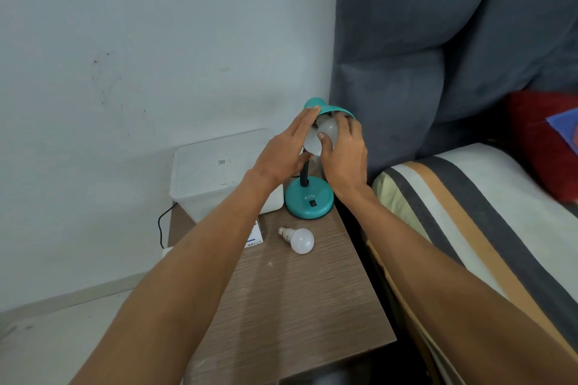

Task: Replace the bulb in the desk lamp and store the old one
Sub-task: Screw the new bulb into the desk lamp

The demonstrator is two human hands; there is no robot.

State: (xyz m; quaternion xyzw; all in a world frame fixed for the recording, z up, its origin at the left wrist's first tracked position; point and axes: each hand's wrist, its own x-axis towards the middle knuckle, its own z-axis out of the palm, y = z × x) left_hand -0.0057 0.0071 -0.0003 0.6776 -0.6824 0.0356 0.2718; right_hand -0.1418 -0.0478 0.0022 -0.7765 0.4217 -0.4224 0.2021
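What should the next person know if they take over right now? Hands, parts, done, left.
Left hand: fingers straight, steadying the lamp shade.
Right hand: gripping the bulb in the shade.
Lamp base stands on the nightstand; a second bulb lies loose in front of it. A small box and a clear bin sit to the left.
Done: can't tell which bulb is old or new.
Left: seat or remove the held bulb, then store the old one.

Both forearms are bare right down to the wrists, no sleeves showing; the left hand [283, 151] and right hand [344, 156] wear no gloves, rings or watch.
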